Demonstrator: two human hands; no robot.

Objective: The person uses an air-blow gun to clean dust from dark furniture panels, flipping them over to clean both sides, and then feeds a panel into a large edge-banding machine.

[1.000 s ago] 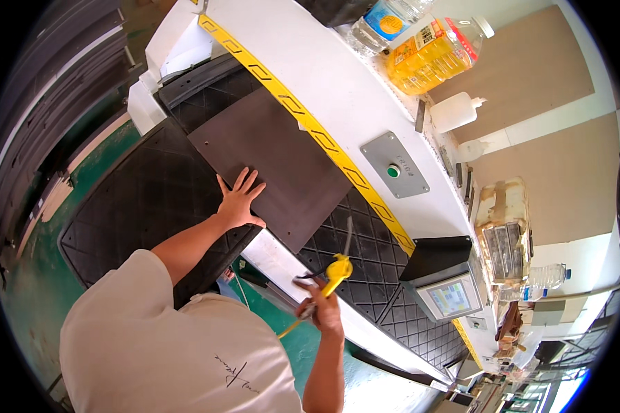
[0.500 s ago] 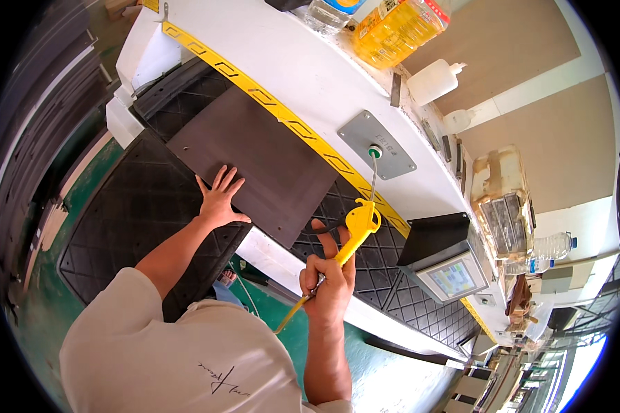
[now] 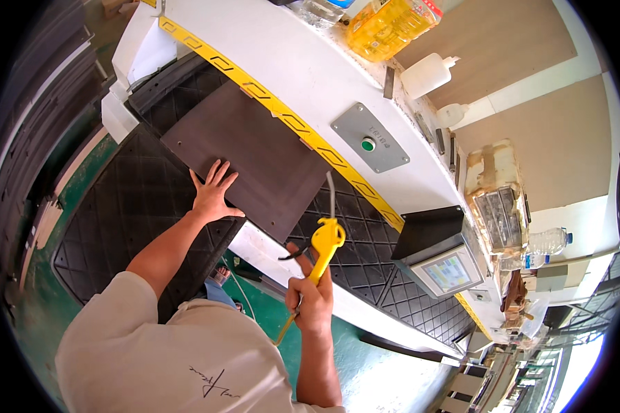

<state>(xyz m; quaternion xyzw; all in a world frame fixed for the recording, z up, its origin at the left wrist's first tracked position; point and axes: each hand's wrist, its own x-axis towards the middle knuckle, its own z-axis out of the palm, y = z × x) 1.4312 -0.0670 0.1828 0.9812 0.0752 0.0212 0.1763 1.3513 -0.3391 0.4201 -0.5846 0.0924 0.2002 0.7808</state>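
A flat dark brown panel [image 3: 255, 155] with small holes near its corners lies on the black quilted work surface [image 3: 348, 255]. My left hand [image 3: 212, 195] rests on the panel's near edge, fingers spread and nothing held. In my right hand [image 3: 312, 301] is a yellow air blow gun [image 3: 325, 241], its thin metal nozzle pointing away near the panel's right corner. One finger reaches up by the gun's black trigger, and a yellow hose runs down from the grip. Beyond the nozzle, a green button [image 3: 368, 144] sits on a grey metal plate [image 3: 386, 157].
A yellow marked strip [image 3: 289, 120] borders the white machine beam. To the right stands a control box with a lit screen [image 3: 448, 273]. Along the far ledge are a bottle of orange liquid [image 3: 389, 31], a white squeeze bottle [image 3: 427, 76] and a stained container [image 3: 492, 186].
My right hand has drawn the blow gun left and nearer, so its nozzle no longer overlaps the green button. My left hand stays spread on the panel, and the view has shifted slightly.
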